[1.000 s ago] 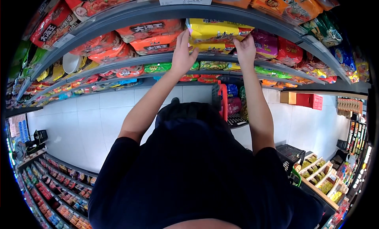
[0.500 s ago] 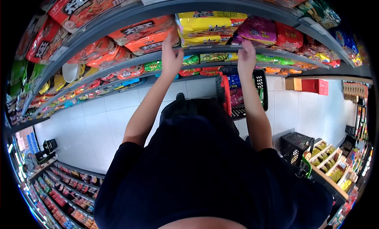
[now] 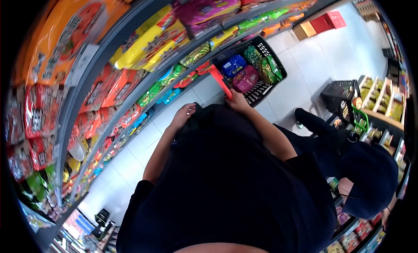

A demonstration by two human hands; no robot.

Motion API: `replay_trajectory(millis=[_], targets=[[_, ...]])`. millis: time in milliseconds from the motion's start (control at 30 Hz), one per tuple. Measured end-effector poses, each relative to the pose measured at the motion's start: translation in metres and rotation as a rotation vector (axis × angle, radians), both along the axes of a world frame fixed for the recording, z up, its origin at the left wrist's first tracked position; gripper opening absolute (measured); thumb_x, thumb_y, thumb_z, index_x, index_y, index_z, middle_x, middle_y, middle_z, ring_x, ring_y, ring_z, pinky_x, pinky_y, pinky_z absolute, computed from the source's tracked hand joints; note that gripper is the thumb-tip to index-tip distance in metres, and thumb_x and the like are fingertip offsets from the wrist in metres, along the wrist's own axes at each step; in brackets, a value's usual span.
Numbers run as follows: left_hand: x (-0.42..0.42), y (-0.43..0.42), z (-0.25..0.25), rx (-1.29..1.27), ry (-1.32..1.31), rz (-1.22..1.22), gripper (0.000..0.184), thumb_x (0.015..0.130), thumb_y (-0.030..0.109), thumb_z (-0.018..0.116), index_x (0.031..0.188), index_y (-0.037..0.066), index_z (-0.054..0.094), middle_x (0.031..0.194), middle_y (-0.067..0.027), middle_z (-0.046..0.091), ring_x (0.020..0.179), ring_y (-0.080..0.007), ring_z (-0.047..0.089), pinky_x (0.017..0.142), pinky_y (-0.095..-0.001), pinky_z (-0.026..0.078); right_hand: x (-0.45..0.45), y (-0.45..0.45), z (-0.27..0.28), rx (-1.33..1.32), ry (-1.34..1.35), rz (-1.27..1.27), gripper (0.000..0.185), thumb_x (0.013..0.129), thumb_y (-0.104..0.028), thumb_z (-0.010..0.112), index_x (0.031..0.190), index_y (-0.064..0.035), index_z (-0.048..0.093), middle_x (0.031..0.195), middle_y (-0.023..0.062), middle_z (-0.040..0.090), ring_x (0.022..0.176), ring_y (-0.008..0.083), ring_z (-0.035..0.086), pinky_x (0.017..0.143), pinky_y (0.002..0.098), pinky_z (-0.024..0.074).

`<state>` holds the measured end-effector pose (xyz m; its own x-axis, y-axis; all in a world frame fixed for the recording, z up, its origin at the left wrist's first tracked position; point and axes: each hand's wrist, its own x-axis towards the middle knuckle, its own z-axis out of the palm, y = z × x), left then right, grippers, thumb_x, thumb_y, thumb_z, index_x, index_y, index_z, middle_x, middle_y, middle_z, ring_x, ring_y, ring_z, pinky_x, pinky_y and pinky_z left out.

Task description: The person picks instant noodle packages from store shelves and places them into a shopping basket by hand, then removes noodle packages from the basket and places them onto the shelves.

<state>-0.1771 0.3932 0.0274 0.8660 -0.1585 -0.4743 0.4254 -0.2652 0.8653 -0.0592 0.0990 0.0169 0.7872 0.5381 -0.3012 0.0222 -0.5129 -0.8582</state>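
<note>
My right hand (image 3: 238,101) is closed around the lower end of the red handle (image 3: 221,82) of a black shopping basket (image 3: 281,66). Inside the basket lie a blue pack (image 3: 233,65), a magenta pack (image 3: 246,78) and several green packs (image 3: 271,69). My left hand (image 3: 184,115) hangs low beside my dark clothing, away from the shelf; its fingers are curled in and nothing shows in them.
Shelves on the left carry yellow packs (image 3: 150,39), a purple pack (image 3: 209,8) and orange packs (image 3: 69,35). A person in dark clothes (image 3: 370,176) bends down at right, near another black basket (image 3: 337,100). Red and tan boxes (image 3: 328,22) stand on the tiled floor.
Both hands have come down from the shelf packs. My right hand has taken hold of the basket's red handle. The view has turned, and a person now shows at right.
</note>
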Motion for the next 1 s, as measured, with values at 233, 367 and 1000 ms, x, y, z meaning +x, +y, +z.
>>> replay_trajectory(millis=[233,367,1000], targets=[[0.077,-0.043,0.011,0.222,-0.123,-0.219,0.034,0.088,0.018,0.056,0.118,0.004,0.053,0.109,-0.0132,0.061,0.097,-0.0239,0.061,0.084,-0.0328,0.048,0.021,-0.023,0.019,-0.188,-0.028,0.035,0.041,0.079,-0.03,0.06,0.114,-0.0091,0.052,0.083,0.0232,0.062,0.079,0.0401,0.061,0.071,0.0478,0.0471],[0.126,-0.087,0.02,0.237,-0.201,-0.29,0.032,0.087,0.015,0.055,0.117,0.004,0.053,0.108,-0.0124,0.061,0.094,-0.0237,0.062,0.083,-0.0336,0.048,0.041,-0.053,0.023,-0.152,-0.082,0.012,0.044,0.078,-0.028,0.061,0.118,-0.0127,0.053,0.083,0.0205,0.063,0.078,0.0379,0.062,0.069,0.0461,0.0484],[0.336,-0.281,0.08,0.374,-0.772,-0.62,0.045,0.077,0.005,0.06,0.121,0.008,0.052,0.137,-0.012,0.039,0.13,-0.0329,0.034,0.105,-0.042,0.033,0.214,-0.211,0.032,-0.252,-0.386,-0.252,0.045,0.069,-0.021,0.063,0.113,-0.0124,0.059,0.08,0.0182,0.064,0.074,0.0356,0.063,0.068,0.0446,0.05]])
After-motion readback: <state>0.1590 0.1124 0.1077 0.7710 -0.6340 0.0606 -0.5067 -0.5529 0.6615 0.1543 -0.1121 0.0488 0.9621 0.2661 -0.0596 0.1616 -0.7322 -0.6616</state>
